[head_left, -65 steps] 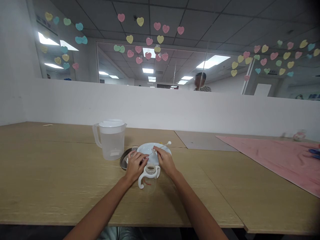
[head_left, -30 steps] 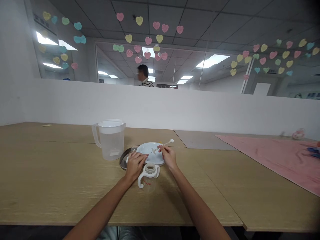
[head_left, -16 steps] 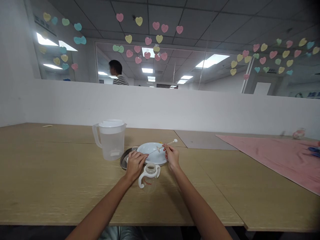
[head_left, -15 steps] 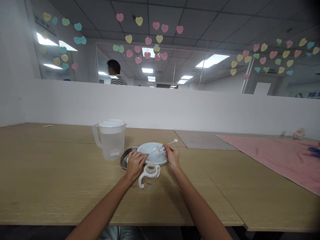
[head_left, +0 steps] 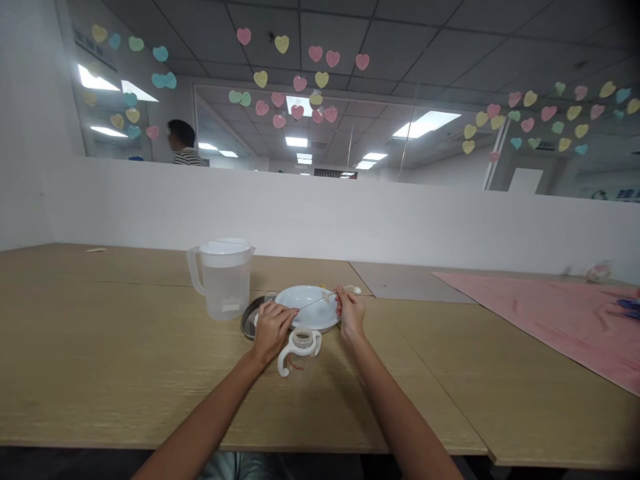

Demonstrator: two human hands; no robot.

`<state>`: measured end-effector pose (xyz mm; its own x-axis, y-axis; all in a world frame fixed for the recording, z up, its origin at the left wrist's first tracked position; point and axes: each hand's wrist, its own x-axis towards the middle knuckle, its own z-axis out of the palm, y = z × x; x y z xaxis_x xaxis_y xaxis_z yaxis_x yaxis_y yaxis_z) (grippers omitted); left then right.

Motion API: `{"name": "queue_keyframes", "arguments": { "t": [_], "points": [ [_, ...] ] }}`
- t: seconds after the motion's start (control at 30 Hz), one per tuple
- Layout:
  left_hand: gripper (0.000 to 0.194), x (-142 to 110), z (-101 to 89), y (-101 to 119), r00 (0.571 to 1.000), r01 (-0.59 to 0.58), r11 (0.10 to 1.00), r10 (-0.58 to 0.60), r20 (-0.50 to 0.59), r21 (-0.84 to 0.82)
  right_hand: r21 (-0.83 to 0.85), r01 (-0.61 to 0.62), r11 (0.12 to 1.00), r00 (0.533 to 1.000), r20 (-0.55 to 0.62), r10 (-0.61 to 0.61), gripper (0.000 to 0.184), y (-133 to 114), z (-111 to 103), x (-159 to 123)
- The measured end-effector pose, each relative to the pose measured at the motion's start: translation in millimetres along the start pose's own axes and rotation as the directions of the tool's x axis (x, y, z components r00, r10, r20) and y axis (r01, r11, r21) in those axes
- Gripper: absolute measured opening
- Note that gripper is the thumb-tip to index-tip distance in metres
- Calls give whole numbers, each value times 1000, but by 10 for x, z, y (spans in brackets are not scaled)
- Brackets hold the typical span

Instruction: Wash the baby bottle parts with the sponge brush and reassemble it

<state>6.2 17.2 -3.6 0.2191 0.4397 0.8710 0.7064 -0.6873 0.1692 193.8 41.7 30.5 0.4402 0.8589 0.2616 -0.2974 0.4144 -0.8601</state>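
My left hand (head_left: 273,327) pinches the end of a thin wire straw brush (head_left: 315,302) above a white bowl (head_left: 304,321). The wire slants up to my right hand (head_left: 351,313), whose fingers are closed round a pale drinking straw with a white end piece (head_left: 354,290). How far the brush sits inside the straw is hidden by the fingers. Between my forearms an uncapped clear baby bottle (head_left: 301,363) stands upright, with a white two-handled ring (head_left: 283,360) round its neck. A round metal dish (head_left: 247,325) lies partly behind my left hand.
A lidded translucent pitcher (head_left: 225,287) stands left of the bowl. At the right a pink cloth (head_left: 540,313) covers the table (head_left: 150,373), with a blue object (head_left: 627,305) at its edge. A low white wall (head_left: 320,213) runs behind; a person (head_left: 185,143) is beyond the glass.
My right hand has moved slightly right with the straw, and more wire shows between my hands. My left hand stays almost in place. The person behind the glass has moved left.
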Motion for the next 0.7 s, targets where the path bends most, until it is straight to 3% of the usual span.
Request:
{"name": "queue_keyframes", "arguments": {
  "t": [0.47, 0.7],
  "points": [
    [25, 0, -2, 8, 1000, -17, 1000, 17, 5, 8, 81, 25, 996, 995, -99, -17, 40, 62, -52, 101],
    [26, 3, -15, 21, 1000, -12, 1000, 11, 21, 22, 45, 46, 998, 988, -152, -39, 41, 52, -63, 113]
  ]
}}
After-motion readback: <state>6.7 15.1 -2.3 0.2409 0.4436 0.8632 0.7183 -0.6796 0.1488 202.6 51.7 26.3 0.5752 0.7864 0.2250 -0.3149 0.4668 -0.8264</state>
